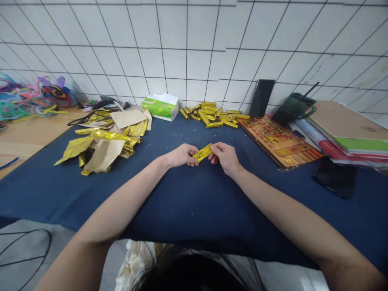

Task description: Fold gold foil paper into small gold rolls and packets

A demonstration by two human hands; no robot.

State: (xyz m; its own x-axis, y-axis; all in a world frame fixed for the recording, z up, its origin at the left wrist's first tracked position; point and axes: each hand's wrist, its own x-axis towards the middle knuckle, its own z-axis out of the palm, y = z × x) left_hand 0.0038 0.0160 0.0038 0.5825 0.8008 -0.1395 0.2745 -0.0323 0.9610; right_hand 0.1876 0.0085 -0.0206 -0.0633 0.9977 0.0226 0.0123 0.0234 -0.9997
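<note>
Between my two hands, a small flat strip of shiny gold foil paper [203, 153] is held above the dark blue cloth [194, 202]. My left hand [183, 155] pinches its lower left end between thumb and fingers. At the upper right end, my right hand [224, 157] grips it with thumb and forefinger. The strip slants upward to the right, and my fingers cover both its ends. Beyond my hands, a heap of small rolled gold paper tubes [212, 115] lies near the wall.
Crumpled gold and brown paper sheets [106, 149] pile up at left. A green tissue box [160, 106] stands at the back. On the right are a printed gold packet [279, 141], a dark mug [292, 108], a black phone [335, 176] and stacked papers [348, 125]. Colourful craft pieces [36, 97] lie far left.
</note>
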